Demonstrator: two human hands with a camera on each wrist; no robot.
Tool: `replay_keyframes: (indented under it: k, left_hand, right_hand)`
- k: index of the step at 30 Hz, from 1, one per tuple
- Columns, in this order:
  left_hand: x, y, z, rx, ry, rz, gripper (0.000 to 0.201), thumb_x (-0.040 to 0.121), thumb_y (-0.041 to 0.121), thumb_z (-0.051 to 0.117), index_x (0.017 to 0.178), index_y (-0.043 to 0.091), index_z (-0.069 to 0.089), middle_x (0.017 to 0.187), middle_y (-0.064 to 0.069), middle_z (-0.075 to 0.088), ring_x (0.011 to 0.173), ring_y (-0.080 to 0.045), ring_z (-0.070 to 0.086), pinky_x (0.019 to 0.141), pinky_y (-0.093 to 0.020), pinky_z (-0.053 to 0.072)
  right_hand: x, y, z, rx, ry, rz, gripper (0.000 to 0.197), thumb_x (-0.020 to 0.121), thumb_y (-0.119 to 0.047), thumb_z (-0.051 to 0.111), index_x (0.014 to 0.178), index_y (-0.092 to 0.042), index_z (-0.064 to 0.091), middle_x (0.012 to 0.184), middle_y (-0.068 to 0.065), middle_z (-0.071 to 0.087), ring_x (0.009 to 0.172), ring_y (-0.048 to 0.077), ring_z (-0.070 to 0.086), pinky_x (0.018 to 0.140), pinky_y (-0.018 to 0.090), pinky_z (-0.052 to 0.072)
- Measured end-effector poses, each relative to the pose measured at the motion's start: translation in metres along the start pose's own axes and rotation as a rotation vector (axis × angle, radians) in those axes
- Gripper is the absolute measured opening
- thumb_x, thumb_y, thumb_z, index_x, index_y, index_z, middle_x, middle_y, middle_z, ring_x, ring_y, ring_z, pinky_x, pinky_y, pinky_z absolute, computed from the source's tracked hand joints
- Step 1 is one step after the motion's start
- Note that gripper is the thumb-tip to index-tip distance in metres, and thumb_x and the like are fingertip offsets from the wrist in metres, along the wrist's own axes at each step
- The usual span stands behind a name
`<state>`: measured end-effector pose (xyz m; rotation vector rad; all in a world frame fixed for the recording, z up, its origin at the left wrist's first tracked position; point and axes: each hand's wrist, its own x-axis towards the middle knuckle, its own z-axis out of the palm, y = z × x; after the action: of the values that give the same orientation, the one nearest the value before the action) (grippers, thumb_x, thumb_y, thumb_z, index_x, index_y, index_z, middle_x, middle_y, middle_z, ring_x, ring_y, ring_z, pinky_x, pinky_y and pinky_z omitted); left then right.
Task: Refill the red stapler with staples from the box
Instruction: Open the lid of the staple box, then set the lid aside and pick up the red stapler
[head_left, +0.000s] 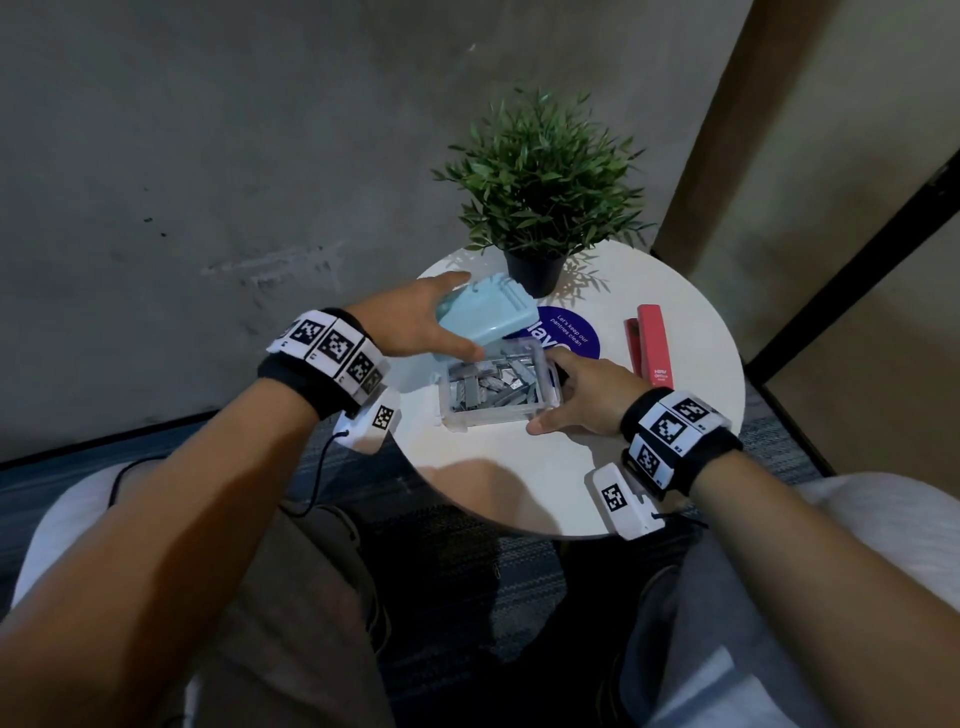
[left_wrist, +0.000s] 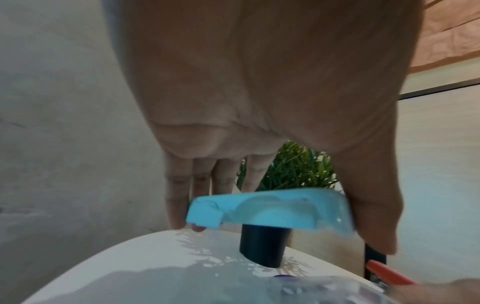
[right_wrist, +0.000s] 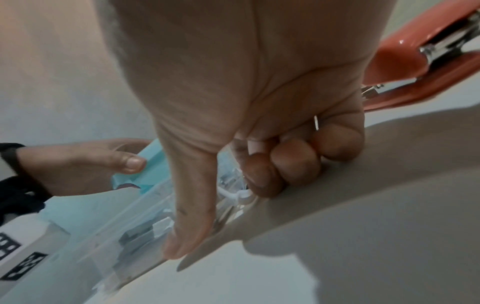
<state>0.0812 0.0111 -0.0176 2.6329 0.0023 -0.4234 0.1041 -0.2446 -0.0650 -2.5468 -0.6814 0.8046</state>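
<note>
**Lid lifted off the staple box**

Our left hand (head_left: 415, 322) holds the pale blue lid (head_left: 485, 314) raised just above the clear box (head_left: 498, 387), thumb on the near edge and fingers on the far side. Our right hand (head_left: 582, 397) steadies the box's right end, thumb along its near wall, fingers curled by the corner. Staples (head_left: 491, 384) lie loose inside. The red stapler (head_left: 652, 345) rests on the bench (head_left: 519, 483) to the right, near a potted plant (head_left: 537, 182).
</note>
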Motion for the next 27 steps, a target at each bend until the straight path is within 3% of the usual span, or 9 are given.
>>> replay_keyframes:
  k: [4, 8, 14, 19, 27]
  left_hand:
    - [0.012, -0.007, -0.001, 0.012, 0.036, -0.075, 0.101, 0.067, 0.067, 0.074, 0.146, 0.016, 0.037, 0.133, -0.006, 0.058, 0.107, -0.022, 0.057, 0.090, -0.032, 0.046]
    - [0.018, -0.004, 0.002, 0.014, 0.060, -0.095, 0.088, 0.073, 0.062, 0.073, 0.139, 0.010, 0.047, 0.130, -0.009, 0.059, 0.111, -0.027, 0.058, 0.097, -0.039, 0.048]
    - [0.026, -0.009, 0.015, 0.078, 0.112, -0.149, 0.101, 0.072, 0.062, 0.073, 0.151, 0.015, 0.031, 0.145, -0.016, 0.032, 0.129, -0.035, 0.044, 0.107, -0.044, 0.038]
    - [0.030, -0.013, 0.025, 0.113, 0.086, -0.153, 0.097, 0.071, 0.057, 0.077, 0.149, 0.017, 0.034, 0.137, -0.018, 0.039, 0.126, -0.037, 0.044, 0.106, -0.049, 0.041]
    - [0.033, -0.014, 0.038, 0.150, 0.069, -0.145, 0.090, 0.078, 0.054, 0.072, 0.151, 0.019, 0.032, 0.142, -0.021, 0.036, 0.132, -0.039, 0.036, 0.111, -0.050, 0.035]
  right_hand:
    - [-0.005, 0.000, 0.002, -0.026, -0.002, -0.012, 0.096, 0.073, -0.053, 0.080, 0.151, -0.027, 0.031, 0.137, 0.005, 0.060, 0.117, 0.027, 0.059, 0.093, 0.036, 0.048]
    - [-0.008, 0.003, 0.005, -0.065, -0.009, -0.012, 0.094, 0.071, -0.060, 0.078, 0.148, -0.032, 0.032, 0.111, -0.002, 0.065, 0.100, 0.024, 0.062, 0.086, 0.039, 0.053]
    - [-0.007, 0.004, 0.006, -0.071, 0.007, -0.032, 0.088, 0.071, -0.060, 0.078, 0.143, -0.033, 0.036, 0.093, -0.005, 0.062, 0.088, 0.022, 0.060, 0.074, 0.035, 0.050]
    - [-0.005, 0.006, 0.007, -0.086, 0.009, -0.039, 0.091, 0.069, -0.062, 0.078, 0.144, -0.032, 0.035, 0.108, 0.003, 0.069, 0.093, 0.025, 0.063, 0.079, 0.037, 0.053]
    - [-0.007, 0.006, 0.008, -0.095, 0.015, -0.035, 0.089, 0.070, -0.062, 0.078, 0.142, -0.031, 0.037, 0.107, 0.000, 0.068, 0.093, 0.024, 0.063, 0.080, 0.039, 0.054]
